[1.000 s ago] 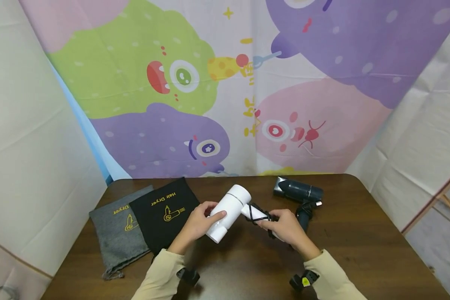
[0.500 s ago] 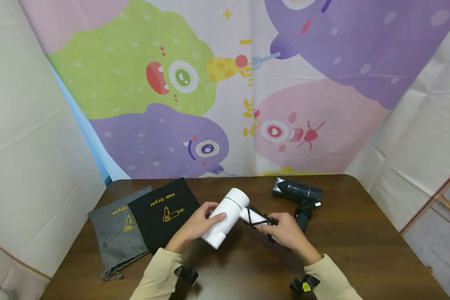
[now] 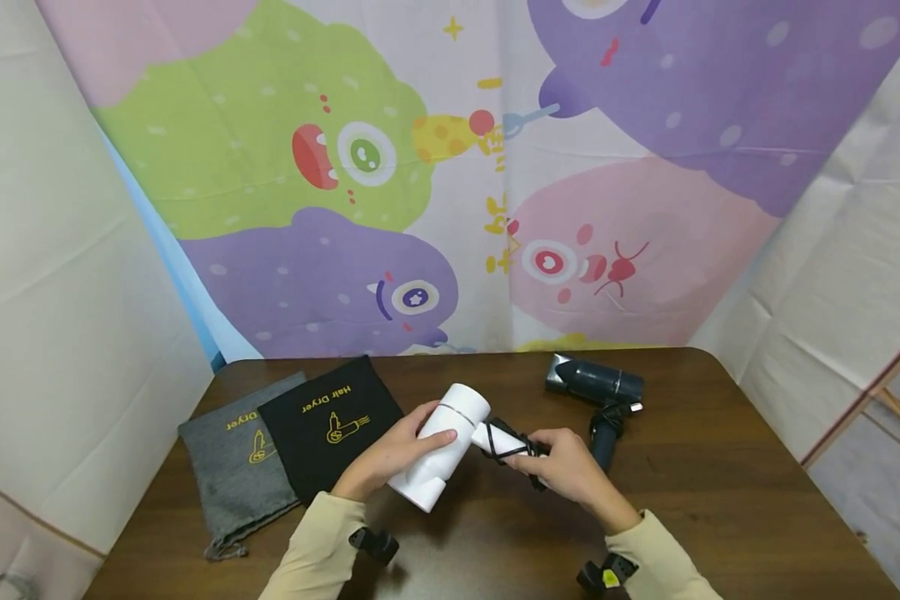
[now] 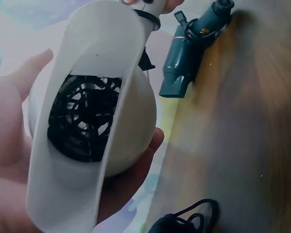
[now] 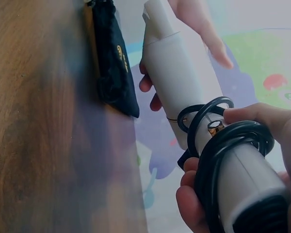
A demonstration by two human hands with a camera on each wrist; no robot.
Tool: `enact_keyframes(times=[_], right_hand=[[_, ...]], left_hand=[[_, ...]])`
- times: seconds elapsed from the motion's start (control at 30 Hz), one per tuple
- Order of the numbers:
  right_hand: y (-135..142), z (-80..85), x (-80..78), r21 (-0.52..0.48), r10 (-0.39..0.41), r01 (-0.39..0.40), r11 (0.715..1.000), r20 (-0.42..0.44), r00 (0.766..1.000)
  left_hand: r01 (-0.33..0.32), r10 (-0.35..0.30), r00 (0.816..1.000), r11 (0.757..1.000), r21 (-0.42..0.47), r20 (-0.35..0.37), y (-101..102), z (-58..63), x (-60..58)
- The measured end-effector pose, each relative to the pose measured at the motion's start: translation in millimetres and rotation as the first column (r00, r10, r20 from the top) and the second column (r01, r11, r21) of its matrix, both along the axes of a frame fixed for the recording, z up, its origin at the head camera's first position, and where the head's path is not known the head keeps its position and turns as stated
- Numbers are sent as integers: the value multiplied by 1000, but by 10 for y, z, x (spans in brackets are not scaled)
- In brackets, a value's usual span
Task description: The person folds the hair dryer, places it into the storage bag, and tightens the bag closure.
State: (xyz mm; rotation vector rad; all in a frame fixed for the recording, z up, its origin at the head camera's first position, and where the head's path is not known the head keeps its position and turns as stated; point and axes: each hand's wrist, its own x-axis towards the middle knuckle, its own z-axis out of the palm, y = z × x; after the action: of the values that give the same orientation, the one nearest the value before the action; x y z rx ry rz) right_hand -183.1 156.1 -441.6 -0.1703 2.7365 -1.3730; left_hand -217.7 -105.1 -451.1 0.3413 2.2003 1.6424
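Nearest us, we saw the nozzle (image 3: 417,492) of the white hair dryer (image 3: 447,458) turned back toward the person; in the left wrist view we looked straight into its mouth. The barrel was held above the table (image 3: 690,467), its long axis slanting from that near end away to the far right. We judged that everything hung on how the two grips shared it: the left hand (image 3: 392,454) clasped the barrel from its left side, thumb over the top and fingers round the other face, while the right hand (image 3: 567,464) grasped the handle (image 3: 495,440), which ran off the barrel's right side, with the black cord (image 5: 209,174) looped about it in the same grip. So the barrel lay to the left hand and the handle to the right. Against the frame of a second earlier, we noticed the dryer had come nearer the person and slightly leftward, both grips kept. Farther out on the left, the black pouch (image 3: 318,457) overlapped the grey pouch (image 3: 232,475); past the right hand lay the dark hair dryer (image 3: 596,382), untouched near the far edge, and behind everything we saw a cartoon-printed cloth (image 3: 270,179).
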Motion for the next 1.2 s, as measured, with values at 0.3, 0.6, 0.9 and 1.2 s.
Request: enact_keyframes(times=[0.3, 0.6, 0.9, 1.2], right_hand=[[66, -3, -37, -8, 164, -164, 986, 62, 984], [182, -75, -106, -227, 341, -290, 930, 234, 911], [106, -170, -68, -349, 316, -217, 912, 258, 913], [2, -194, -15, -302, 147, -82, 950, 200, 969]], left_hand=[[-59, 59, 998, 998, -11, -8, 44, -51, 15], [-83, 83, 996, 996, -14, -16, 10, -52, 41], [-146, 143, 986, 989, -37, -82, 39, -8, 58], [-221, 215, 966, 975, -27, -143, 114, -8, 123]])
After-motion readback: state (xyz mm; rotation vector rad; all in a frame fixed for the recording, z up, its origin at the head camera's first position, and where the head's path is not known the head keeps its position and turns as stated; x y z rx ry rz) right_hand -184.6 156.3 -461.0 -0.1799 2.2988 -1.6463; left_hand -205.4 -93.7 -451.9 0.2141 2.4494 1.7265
